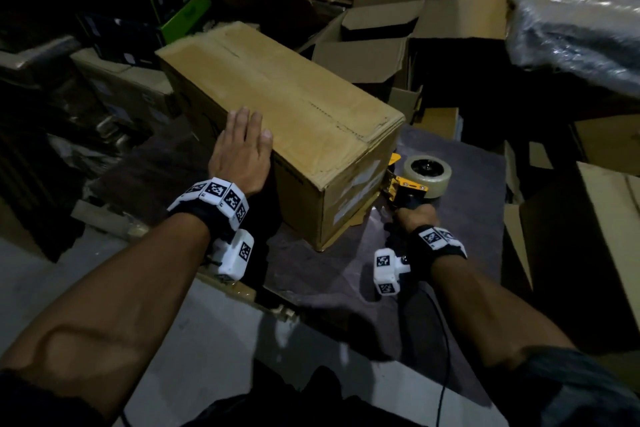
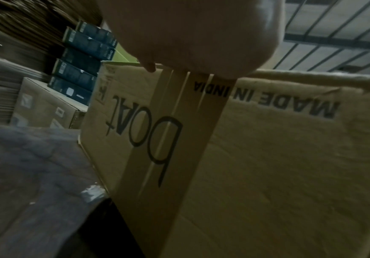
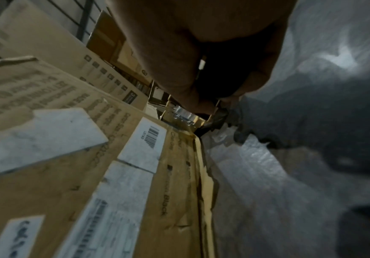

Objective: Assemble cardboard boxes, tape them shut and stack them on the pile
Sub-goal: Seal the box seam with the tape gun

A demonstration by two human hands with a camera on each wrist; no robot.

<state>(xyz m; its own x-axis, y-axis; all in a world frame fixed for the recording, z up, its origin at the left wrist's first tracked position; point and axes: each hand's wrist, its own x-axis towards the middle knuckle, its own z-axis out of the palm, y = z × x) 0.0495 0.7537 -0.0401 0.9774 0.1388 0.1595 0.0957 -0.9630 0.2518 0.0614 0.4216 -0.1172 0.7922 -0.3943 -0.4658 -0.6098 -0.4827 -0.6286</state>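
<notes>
Box (image 1: 287, 114) assembled, flaps closed on tabletop (image 1: 460, 184); steadied by flat left hand (image 1: 242, 152). Tape dispenser (image 1: 414, 180) held in right hand (image 1: 415, 218) grip at end face. Stacking left.

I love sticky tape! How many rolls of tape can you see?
1. The tape roll sits on the yellow dispenser held by the right hand, beside the cardboard box. Others may be hidden.

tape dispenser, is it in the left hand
No, the right hand grips the tape dispenser beside the cardboard box; the left hand lies flat on the box.
</notes>
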